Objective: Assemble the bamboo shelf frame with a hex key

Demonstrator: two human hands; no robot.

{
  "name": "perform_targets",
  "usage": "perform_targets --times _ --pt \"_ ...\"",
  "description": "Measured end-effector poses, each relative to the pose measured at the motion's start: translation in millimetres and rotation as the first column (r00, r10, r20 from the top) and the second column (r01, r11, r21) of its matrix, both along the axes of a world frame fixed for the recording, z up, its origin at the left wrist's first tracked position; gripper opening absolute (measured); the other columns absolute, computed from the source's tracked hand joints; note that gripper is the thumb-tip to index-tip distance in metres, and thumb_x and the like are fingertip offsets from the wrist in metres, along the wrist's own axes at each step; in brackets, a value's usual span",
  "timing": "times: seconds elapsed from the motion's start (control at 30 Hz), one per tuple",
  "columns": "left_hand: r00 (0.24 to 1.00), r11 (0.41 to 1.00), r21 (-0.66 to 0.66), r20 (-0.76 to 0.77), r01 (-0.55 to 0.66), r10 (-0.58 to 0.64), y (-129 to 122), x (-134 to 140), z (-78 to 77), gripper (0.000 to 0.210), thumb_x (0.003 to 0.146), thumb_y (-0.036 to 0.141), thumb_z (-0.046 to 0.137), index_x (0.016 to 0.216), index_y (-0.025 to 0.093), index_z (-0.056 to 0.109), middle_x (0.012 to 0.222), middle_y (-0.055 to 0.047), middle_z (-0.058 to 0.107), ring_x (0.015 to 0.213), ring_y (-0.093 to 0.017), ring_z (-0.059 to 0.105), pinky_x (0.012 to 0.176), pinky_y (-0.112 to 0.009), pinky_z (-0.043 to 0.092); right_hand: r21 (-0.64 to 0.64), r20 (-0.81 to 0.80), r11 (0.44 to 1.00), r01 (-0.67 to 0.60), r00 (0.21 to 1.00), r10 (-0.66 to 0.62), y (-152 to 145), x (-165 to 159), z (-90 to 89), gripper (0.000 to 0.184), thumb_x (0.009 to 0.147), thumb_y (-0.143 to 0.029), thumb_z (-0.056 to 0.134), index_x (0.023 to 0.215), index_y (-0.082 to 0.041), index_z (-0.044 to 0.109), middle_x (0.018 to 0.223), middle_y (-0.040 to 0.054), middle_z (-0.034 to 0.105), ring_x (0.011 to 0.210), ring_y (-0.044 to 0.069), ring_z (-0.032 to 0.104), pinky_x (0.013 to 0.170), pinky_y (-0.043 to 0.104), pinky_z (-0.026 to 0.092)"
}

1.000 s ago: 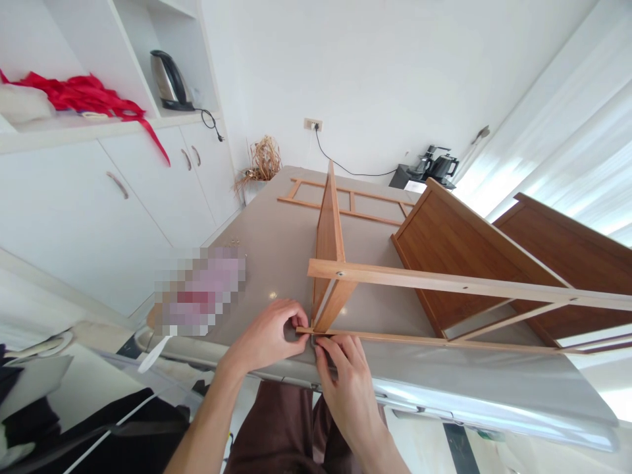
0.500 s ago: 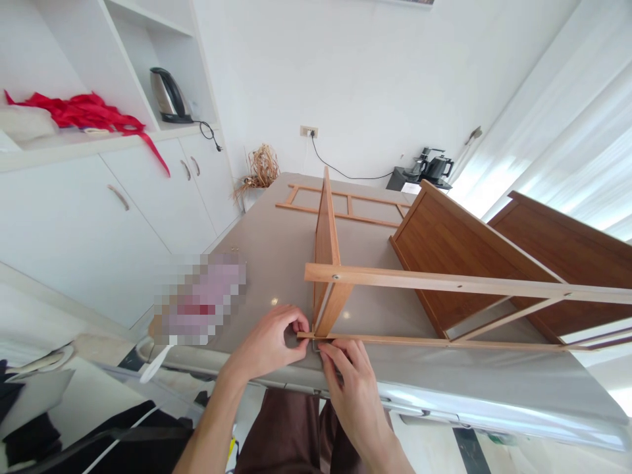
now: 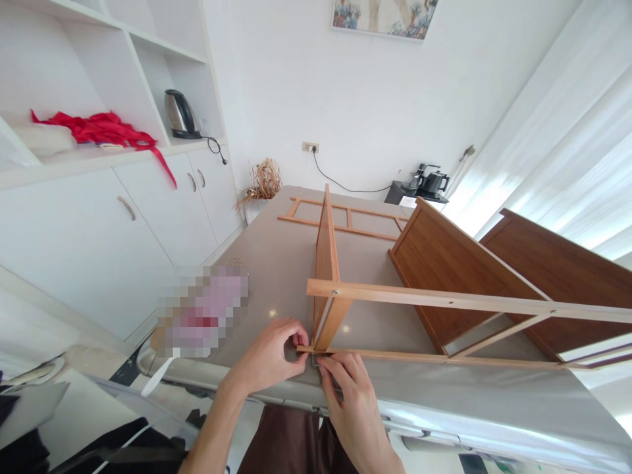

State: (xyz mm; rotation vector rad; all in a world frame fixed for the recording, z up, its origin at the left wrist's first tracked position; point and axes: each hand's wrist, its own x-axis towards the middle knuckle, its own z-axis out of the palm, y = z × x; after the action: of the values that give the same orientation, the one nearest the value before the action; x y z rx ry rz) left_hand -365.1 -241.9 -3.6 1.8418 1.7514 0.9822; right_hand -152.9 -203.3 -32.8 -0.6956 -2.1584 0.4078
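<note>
A wooden shelf unit (image 3: 395,294) lies on its side on the table, its boards standing upright. My left hand (image 3: 269,355) is closed, thumb and index finger pinching the end of its lower rail (image 3: 395,355). Just right of that, my right hand (image 3: 350,385) pinches a thin bent metal piece, which looks like a hex key (image 3: 315,361), at the joint of the rail and the end board (image 3: 326,247). The fingers hide most of the key. Screw heads show in the upper rail.
A loose wooden ladder-like frame (image 3: 348,218) lies at the back of the grey table (image 3: 266,263). To the left is a pixelated pinkish item (image 3: 212,309). White cabinets (image 3: 148,204) hold a kettle (image 3: 182,115) and red ribbon (image 3: 99,128). Another shelf board (image 3: 563,276) stands at the right.
The view has tilted upward, so more of the wall picture shows and the table sits lower. Both hands stay at the same joint with almost the same grip.
</note>
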Motion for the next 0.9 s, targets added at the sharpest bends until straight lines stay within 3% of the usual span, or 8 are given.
perform_targets --times 0.47,0.63,0.8,0.9 --pt "0.998 1.000 -0.020 0.059 -0.004 0.005 0.1 0.8 2.4 0.011 0.080 0.017 0.067 0.086 0.023 0.061 0.087 0.001 0.068 0.089 -0.019 0.061 0.082 -0.030 0.045 -0.049 0.015 0.997 -0.058 0.998 0.059 1.1 7.6 -8.1 0.022 0.103 -0.010 0.055 0.111 -0.025 0.069 0.096 0.0047 0.066 0.090 0.021 0.064 0.080 0.035 0.058" --pt "0.994 0.999 -0.042 0.108 -0.012 0.017 -0.9 0.2 3.9 0.006 0.088 0.028 0.066 0.087 0.023 0.063 0.087 0.000 0.069 0.089 -0.019 0.063 0.085 -0.030 0.048 -0.038 0.015 0.998 -0.057 0.998 0.057 2.9 5.6 -8.3 0.024 0.103 -0.008 0.053 0.113 -0.025 0.068 0.097 0.0052 0.066 0.089 0.021 0.064 0.080 0.036 0.058" --pt "0.982 0.994 -0.075 0.169 -0.073 0.085 0.7 -2.2 2.6 0.026 0.103 0.039 0.051 0.087 0.023 0.065 0.087 -0.001 0.072 0.086 -0.019 0.066 0.082 -0.031 0.048 -0.036 -0.015 0.997 -0.073 0.997 0.073 -3.0 17.1 -7.0 0.024 0.103 -0.010 0.054 0.115 -0.026 0.067 0.098 0.0045 0.069 0.090 0.020 0.067 0.081 0.034 0.059" --pt "0.969 0.993 -0.072 0.219 -0.098 0.112 2.6 -2.7 -0.5 0.036 0.107 0.044 0.042 0.087 0.023 0.063 0.084 -0.001 0.072 0.079 -0.019 0.067 0.078 -0.031 0.049 -0.056 -0.064 0.998 -0.002 0.998 -0.001 -12.0 37.7 -8.9 0.021 0.105 -0.016 0.053 0.115 -0.028 0.067 0.095 0.0037 0.071 0.087 0.020 0.069 0.078 0.032 0.059"
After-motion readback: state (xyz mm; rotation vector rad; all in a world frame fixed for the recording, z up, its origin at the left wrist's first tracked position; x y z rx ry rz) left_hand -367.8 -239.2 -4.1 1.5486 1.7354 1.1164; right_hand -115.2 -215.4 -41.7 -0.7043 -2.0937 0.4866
